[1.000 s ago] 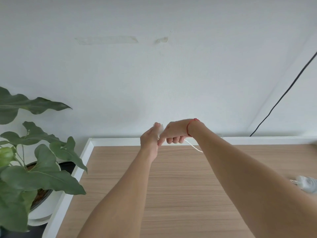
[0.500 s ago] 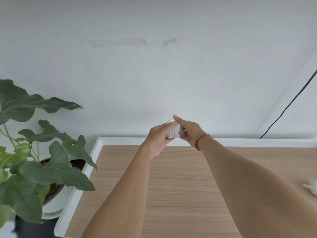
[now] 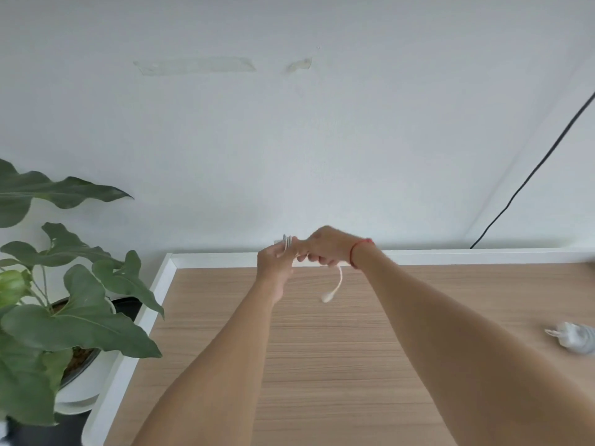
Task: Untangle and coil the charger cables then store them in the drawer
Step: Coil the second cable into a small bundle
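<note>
the white cable [image 3: 287, 242] sits above the far edge of the desk [image 3: 322, 365]: my left hand [image 3: 273, 265] pinches its thin loops, my right hand [image 3: 325, 247] curls round the strand, tail [image 3: 338, 281] dangling. it seems light, limp, springy; i'd grip the bundle, never the tail.

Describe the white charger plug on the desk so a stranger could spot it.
Start at the wooden desk with its white rim. At the far right of the view, a small white charger plug lies on the wood. Unlike the white cable dangling near the wall, it lies untouched.
</note>
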`<state>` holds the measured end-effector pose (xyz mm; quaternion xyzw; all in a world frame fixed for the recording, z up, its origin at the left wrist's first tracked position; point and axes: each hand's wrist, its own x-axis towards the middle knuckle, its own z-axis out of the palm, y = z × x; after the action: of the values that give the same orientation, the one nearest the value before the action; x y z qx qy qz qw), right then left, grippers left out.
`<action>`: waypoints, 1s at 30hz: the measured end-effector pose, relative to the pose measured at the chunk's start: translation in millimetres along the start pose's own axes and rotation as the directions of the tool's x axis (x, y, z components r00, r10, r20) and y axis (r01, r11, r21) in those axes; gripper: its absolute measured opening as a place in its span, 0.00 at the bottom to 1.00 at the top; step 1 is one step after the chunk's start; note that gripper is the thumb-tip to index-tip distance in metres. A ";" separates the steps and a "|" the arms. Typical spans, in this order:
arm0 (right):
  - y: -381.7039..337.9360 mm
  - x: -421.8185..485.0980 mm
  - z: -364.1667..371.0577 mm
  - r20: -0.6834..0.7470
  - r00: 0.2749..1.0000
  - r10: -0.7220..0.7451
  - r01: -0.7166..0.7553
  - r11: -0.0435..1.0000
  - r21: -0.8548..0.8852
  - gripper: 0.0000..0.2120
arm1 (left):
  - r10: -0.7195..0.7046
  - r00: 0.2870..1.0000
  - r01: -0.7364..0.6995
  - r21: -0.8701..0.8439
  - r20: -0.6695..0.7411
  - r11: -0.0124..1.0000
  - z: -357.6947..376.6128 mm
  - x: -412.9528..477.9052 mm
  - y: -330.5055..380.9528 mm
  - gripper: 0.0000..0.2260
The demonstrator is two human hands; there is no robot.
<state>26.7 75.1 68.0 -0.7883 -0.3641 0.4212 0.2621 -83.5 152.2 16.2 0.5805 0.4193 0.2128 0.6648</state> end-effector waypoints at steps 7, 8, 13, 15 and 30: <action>-13.6 0.2 -34.0 -0.336 0.927 -0.168 0.258 0.935 0.245 0.11 | -0.118 0.948 0.178 -0.187 0.294 0.966 7.8 -12.8 30.0 0.13; -10.3 0.5 -30.4 -0.399 0.908 -0.126 0.266 0.910 0.318 0.12 | -0.104 0.941 0.162 -0.162 0.321 0.973 7.9 -13.4 35.9 0.13; 12.7 -0.9 -6.7 -0.431 0.888 0.162 0.129 0.811 0.570 0.20 | -0.049 0.909 0.149 -0.212 0.413 0.966 0.6 -15.7 50.7 0.09; 19.5 0.2 6.0 -0.378 0.896 0.234 0.083 0.748 0.659 0.19 | -0.072 0.908 0.173 -0.213 0.413 0.962 3.8 -17.1 48.8 0.09; 62.4 20.2 58.0 -0.341 0.918 0.201 -0.079 0.937 0.340 0.14 | -0.282 0.959 0.265 -0.373 0.009 0.889 38.1 -6.4 -19.1 0.07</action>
<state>6.9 60.0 -15.9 -0.8250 -0.1769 0.3359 0.4187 -60.3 120.2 -1.0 0.3747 0.4641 0.2054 0.7759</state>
